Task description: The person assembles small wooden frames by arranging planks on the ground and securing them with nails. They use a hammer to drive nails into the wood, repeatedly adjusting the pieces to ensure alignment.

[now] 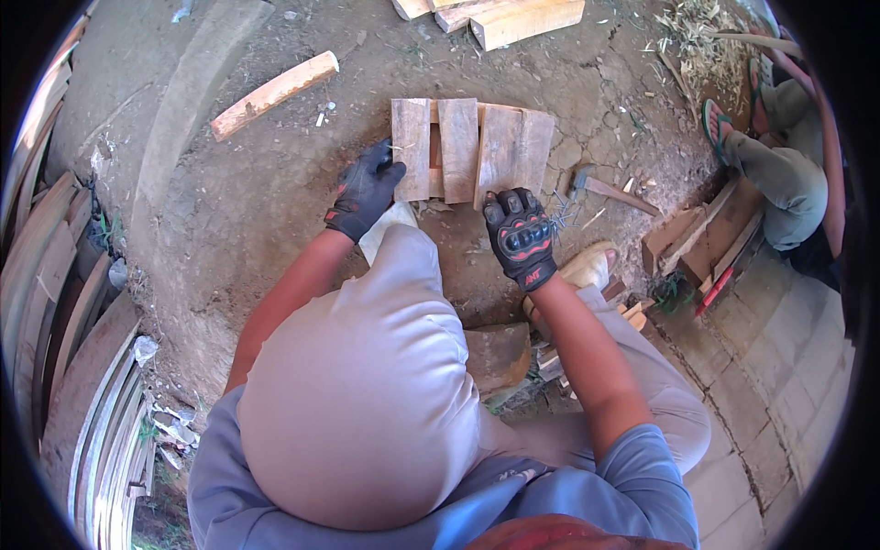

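Observation:
A small slatted wooden panel lies on the dirt ground ahead of me, made of several short boards set side by side across strips, with gaps between some boards. My left hand, in a black glove, is closed at the left edge of the panel. My right hand, in a black glove with red trim, has its fingers curled on the panel's near edge, right of its middle; the fingertips are partly hidden. Thin nails lie beside the right glove. A hammer with a wooden handle rests just right of them.
One loose wood strip lies at far left, with cut timber at the far edge. Long boards are stacked along the left. At right, another person's legs and sandal are near wooden blocks and shavings.

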`<move>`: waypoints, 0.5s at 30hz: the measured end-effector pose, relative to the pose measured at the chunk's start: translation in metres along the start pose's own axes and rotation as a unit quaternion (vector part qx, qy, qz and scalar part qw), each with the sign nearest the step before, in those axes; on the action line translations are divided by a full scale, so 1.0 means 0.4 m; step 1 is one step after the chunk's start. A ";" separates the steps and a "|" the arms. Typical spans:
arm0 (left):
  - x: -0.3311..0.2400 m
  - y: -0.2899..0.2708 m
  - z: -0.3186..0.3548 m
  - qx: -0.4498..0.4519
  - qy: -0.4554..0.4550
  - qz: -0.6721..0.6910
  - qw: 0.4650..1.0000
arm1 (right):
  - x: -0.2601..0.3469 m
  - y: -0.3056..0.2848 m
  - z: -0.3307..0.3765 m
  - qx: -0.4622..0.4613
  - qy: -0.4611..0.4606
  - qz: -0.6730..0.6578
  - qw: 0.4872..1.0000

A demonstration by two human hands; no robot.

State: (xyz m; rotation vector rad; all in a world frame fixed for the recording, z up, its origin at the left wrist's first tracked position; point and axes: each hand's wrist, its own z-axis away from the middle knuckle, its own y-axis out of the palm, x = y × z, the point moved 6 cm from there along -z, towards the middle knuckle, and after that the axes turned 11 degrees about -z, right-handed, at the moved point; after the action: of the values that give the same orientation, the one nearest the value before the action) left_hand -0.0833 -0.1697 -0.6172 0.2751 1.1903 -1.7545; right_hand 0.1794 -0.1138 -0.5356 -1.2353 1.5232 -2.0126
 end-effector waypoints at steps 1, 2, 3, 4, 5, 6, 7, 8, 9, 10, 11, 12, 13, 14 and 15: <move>0.001 0.003 -0.002 -0.006 0.002 -0.005 1.000 | 0.000 0.008 0.002 0.001 0.007 0.008 1.000; 0.002 0.006 -0.003 -0.011 0.004 -0.010 1.000 | -0.007 0.015 0.002 0.017 0.021 0.007 1.000; -0.011 0.006 -0.004 -0.005 0.001 -0.018 1.000 | -0.018 0.019 0.004 0.034 0.036 0.007 0.999; -0.026 0.004 -0.005 0.001 -0.002 -0.026 1.000 | -0.025 0.025 0.006 0.052 0.052 0.006 0.997; -0.035 0.002 -0.006 0.007 -0.005 -0.033 0.999 | -0.024 0.025 0.007 0.052 0.050 0.010 0.997; -0.031 0.004 -0.008 0.005 -0.001 -0.035 0.999 | -0.017 0.011 -0.001 0.052 0.045 0.014 0.998; -0.024 0.008 -0.011 0.004 0.003 -0.036 0.999 | -0.009 -0.004 -0.010 0.052 0.041 0.018 0.998; -0.020 0.013 -0.014 0.001 0.006 -0.037 0.999 | -0.007 -0.009 -0.020 0.085 0.063 0.023 0.994; -0.010 0.020 -0.016 0.005 0.001 -0.024 1.000 | -0.001 -0.017 -0.036 0.117 0.083 0.029 0.989; -0.001 0.029 -0.016 0.008 -0.004 -0.010 1.000 | 0.002 -0.021 -0.049 0.149 0.102 0.035 0.983; 0.009 0.035 -0.017 0.011 -0.010 0.003 1.000 | 0.009 -0.039 -0.066 0.113 0.099 0.030 0.988; 0.000 0.033 -0.018 0.010 0.003 -0.010 1.000 | 0.011 -0.052 -0.079 0.078 0.097 0.024 0.992; -0.010 0.031 -0.018 0.008 0.014 -0.024 1.000 | 0.012 -0.064 -0.095 0.043 0.095 0.018 0.994; -0.018 0.028 -0.019 0.006 0.025 -0.037 0.999 | 0.011 -0.064 -0.120 0.057 0.096 0.013 0.994; -0.024 0.026 -0.018 0.024 0.018 -0.027 0.999 | 0.009 -0.064 -0.149 0.072 0.098 0.007 0.993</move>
State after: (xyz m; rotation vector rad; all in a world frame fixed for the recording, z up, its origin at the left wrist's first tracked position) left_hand -0.0723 -0.1588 -0.6208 0.3070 1.1906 -1.8337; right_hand 0.1361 -0.0702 -0.5140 -0.9939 1.4352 -2.2460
